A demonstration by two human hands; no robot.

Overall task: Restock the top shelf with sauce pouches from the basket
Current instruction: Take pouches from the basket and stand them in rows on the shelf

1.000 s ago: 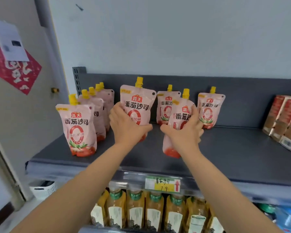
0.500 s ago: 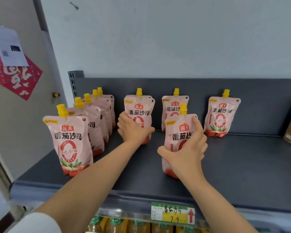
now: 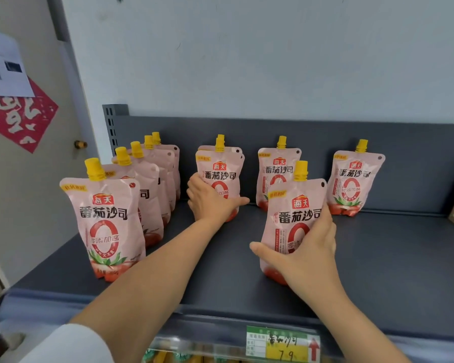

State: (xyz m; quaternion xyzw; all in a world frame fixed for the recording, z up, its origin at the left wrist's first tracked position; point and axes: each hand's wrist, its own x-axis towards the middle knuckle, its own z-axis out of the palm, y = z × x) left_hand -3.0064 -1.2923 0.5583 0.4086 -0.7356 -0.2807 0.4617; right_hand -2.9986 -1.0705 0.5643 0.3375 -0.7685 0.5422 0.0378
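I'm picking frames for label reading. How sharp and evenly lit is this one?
Head view: soft, even light, no glare on the pouches; big print is legible, small print blurs; price tag is smeared at the frame edge; wide-angle lens bows the shelf.

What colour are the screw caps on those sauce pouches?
Yellow. Every pouch's cap is bright yellow, seen clearly in the head view.
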